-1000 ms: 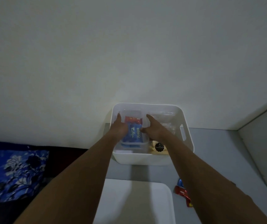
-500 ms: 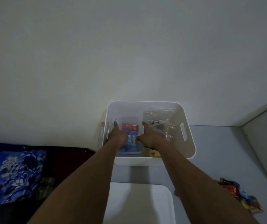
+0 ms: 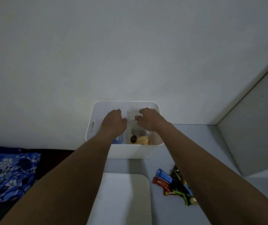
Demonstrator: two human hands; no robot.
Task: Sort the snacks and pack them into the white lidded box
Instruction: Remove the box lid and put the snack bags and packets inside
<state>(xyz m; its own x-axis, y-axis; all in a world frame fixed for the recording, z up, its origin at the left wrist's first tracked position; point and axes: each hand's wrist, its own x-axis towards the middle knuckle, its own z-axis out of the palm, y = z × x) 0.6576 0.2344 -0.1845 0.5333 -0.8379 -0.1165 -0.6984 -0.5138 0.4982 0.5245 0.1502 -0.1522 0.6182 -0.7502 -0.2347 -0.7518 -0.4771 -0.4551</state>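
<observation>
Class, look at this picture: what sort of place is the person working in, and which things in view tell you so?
Probably a room in a home, perhaps a bedroom: blue floral bedding lies at the left, a plain white wall rises behind, and a white box of snacks sits on a grey surface beside it.

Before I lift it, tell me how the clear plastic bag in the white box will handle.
The clear plastic bag looks crinkled and thin, so it will probably flop and sag rather than hold shape. Its glossy film may slip between the fingers of the right hand. The yellowish pieces low inside the white box could be brittle, so squeeze lightly.
</observation>
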